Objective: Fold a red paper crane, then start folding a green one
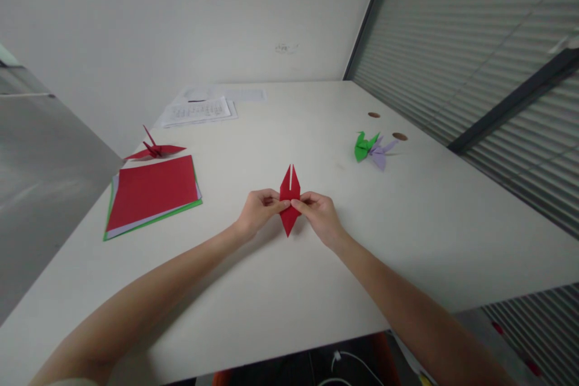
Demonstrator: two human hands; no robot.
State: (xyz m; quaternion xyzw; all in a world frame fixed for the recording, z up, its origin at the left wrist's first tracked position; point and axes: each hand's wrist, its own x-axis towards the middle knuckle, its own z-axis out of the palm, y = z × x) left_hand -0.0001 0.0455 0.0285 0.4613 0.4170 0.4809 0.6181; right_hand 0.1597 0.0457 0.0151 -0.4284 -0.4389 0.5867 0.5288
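A folded red origami paper (289, 183) is held a little above the white table, long and diamond-shaped, with a slit between its two upper points and a single point at the bottom. My left hand (261, 211) pinches its left edge, thumb on the front face. On the opposite edge my right hand (320, 214) pinches it the same way, and the two thumb tips nearly meet at the middle. The fingers behind the paper are partly hidden.
To the left lies a stack of red, lilac and green paper sheets (154, 190), with a red paper crane (154, 149) behind it. A green crane (363, 146) and a lilac crane (380, 154) stand right. Printed sheets (199, 111) lie at the back; blinds (452, 42) flank the table.
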